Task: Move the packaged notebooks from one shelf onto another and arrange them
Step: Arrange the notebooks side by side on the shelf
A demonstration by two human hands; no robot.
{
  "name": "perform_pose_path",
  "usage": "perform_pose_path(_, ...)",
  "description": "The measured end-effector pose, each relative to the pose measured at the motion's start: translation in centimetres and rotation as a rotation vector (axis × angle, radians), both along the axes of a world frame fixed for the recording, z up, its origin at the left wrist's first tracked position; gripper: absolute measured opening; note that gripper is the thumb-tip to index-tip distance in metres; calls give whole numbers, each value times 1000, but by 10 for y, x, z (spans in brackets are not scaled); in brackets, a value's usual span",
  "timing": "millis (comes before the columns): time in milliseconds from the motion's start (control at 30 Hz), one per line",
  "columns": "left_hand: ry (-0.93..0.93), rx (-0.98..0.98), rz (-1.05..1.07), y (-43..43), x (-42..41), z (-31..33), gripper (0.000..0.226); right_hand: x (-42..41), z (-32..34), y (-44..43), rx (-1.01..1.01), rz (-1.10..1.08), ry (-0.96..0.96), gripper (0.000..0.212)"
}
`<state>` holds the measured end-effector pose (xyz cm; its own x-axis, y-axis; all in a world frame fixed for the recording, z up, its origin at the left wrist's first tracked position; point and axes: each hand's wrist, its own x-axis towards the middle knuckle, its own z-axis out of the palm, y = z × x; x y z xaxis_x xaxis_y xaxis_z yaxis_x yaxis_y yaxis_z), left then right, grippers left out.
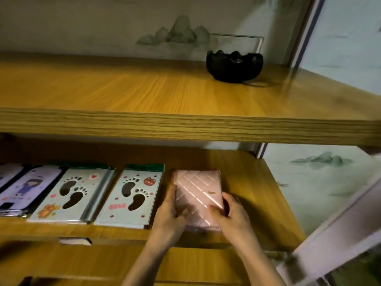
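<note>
While the middle shelf (257,195) carries a row of packaged notebooks (129,195) along its front edge, I judge I'm setting the pink notebook (198,195) at the row's right end, left hand (171,213) and right hand (233,213) each in a grip clamping its sides, next squaring it to its neighbour.

Middle shelf (257,182) carries flat packaged notebooks (129,195); upper shelf (123,89), a bowl (235,66).

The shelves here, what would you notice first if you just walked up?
Two hands, left hand and right hand, hold a shiny pink notebook at the right end of the middle shelf. Beside it lie footprint notebooks, and a black bowl sits on the top shelf.
</note>
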<state>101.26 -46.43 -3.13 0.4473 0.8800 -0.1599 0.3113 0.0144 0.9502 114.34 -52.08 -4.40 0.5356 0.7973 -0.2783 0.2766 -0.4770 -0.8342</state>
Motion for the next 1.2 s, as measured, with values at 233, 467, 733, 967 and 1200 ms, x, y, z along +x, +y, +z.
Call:
perform_pose_path(233,-170,-130,-12,0,-7,-2,68,-1,4,-6,53,37,131,71)
perform_pose_path(467,-256,-251,70,12,0,-3,52,19,9,-8,175,-110,384,59)
perform_pose_path(733,-385,-294,62,5,13,-9,47,17,3,-7,163,-33,383,56)
perform_pose_path(967,-301,-204,10,2,11,-5,43,16,8,-6,93,87,172,60)
perform_pose_path(1200,-197,100,48,23,-58,18,31,-24,25,10,282,92,-90,53)
